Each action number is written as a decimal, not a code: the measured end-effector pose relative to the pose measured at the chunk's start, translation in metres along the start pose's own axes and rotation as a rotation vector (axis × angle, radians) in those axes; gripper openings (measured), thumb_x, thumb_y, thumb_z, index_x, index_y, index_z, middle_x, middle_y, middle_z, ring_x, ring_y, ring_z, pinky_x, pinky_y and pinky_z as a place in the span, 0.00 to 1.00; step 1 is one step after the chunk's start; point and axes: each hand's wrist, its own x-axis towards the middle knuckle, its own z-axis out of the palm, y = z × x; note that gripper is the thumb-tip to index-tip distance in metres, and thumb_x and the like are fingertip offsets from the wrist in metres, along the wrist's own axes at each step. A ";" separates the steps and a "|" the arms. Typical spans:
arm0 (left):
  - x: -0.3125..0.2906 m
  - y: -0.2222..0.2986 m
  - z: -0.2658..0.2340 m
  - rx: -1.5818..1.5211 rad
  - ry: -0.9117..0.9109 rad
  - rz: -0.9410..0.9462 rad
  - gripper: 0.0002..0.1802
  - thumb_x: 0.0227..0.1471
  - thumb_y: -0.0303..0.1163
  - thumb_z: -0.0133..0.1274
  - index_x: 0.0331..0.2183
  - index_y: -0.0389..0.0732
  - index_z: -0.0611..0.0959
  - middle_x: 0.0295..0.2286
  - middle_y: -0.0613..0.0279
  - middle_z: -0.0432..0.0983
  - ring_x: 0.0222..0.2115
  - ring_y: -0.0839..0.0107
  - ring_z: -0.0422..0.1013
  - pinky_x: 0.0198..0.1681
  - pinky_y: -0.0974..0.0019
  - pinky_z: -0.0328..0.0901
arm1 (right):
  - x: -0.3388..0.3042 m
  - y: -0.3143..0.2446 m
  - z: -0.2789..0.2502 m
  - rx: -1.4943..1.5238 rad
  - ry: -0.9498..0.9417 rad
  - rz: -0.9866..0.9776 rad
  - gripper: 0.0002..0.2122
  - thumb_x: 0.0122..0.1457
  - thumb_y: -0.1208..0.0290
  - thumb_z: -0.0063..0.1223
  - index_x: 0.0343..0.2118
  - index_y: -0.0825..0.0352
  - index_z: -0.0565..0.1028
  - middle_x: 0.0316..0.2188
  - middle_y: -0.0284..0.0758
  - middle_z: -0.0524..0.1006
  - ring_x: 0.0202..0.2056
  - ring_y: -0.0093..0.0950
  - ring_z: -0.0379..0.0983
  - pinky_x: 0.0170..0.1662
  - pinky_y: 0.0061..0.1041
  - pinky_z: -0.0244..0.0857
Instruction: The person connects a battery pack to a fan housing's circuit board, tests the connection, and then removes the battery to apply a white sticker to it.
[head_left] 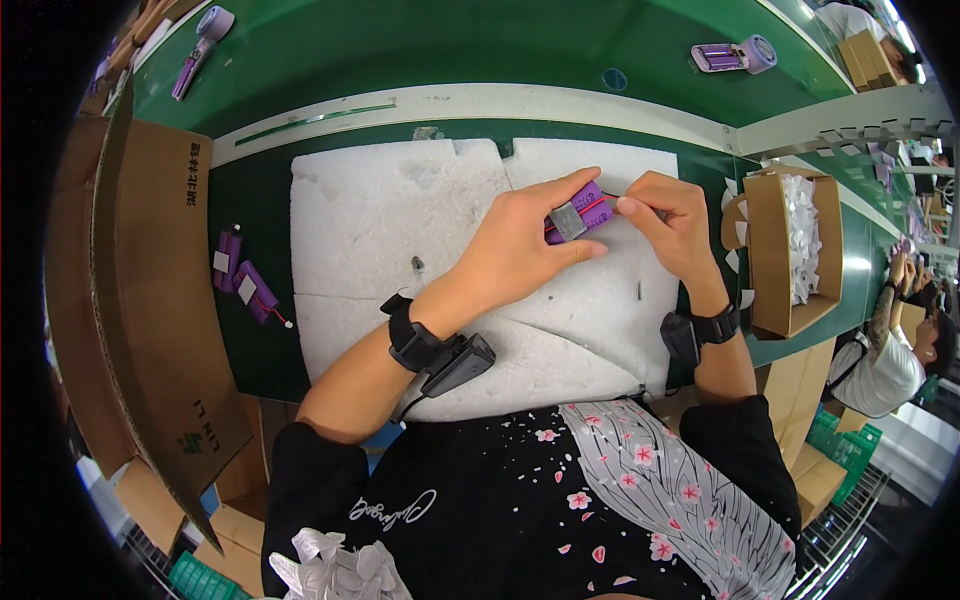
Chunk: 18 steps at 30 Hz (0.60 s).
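A purple battery pack (597, 211) with a grey pad on one face and a red wire along it is held above the white foam sheet (370, 230). My left hand (515, 240) grips the pack between thumb and fingers, tilted up to the right. At the pack's right end my right hand (678, 222) is closed in a pinch on the thin wires; their tip is hidden by the fingers. Two more purple battery packs, one upright (228, 260) and one slanted (258, 292) with a red wire and white plug, lie left of the foam.
A tall cardboard box (160, 280) stands at left. On the right, an open carton (765, 250) holds white pieces (802, 235). Beyond a pale rail (480, 98), purple handheld devices lie on the green belt, one at right (735, 56), one at left (204, 45). A co-worker (885, 370) sits far right.
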 end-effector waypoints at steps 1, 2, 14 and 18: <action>0.000 0.000 0.000 -0.004 -0.004 -0.011 0.38 0.41 0.36 0.66 0.54 0.38 0.71 0.43 0.50 0.76 0.44 0.63 0.73 0.49 0.65 0.64 | 0.000 0.000 0.000 -0.001 0.000 0.000 0.07 0.53 0.74 0.60 0.24 0.72 0.78 0.19 0.34 0.74 0.18 0.20 0.63 0.21 0.20 0.52; -0.001 0.001 0.000 -0.004 -0.003 -0.012 0.38 0.41 0.36 0.66 0.54 0.38 0.71 0.43 0.50 0.76 0.44 0.63 0.73 0.49 0.65 0.64 | -0.001 0.000 0.000 -0.002 0.001 0.000 0.07 0.53 0.74 0.60 0.24 0.72 0.78 0.19 0.34 0.74 0.18 0.20 0.63 0.21 0.20 0.52; -0.002 0.005 0.001 0.022 0.017 0.038 0.31 0.51 0.38 0.59 0.54 0.37 0.72 0.41 0.50 0.78 0.37 0.64 0.74 0.42 0.66 0.66 | -0.001 -0.003 -0.001 -0.014 0.002 -0.003 0.07 0.53 0.74 0.59 0.23 0.72 0.77 0.19 0.34 0.74 0.19 0.20 0.64 0.21 0.20 0.53; 0.000 0.004 -0.001 0.030 0.002 0.012 0.30 0.52 0.38 0.57 0.54 0.37 0.72 0.40 0.49 0.78 0.36 0.62 0.74 0.41 0.66 0.66 | 0.001 0.000 0.000 -0.008 -0.003 0.002 0.07 0.53 0.74 0.59 0.23 0.72 0.78 0.19 0.34 0.74 0.19 0.20 0.64 0.21 0.21 0.53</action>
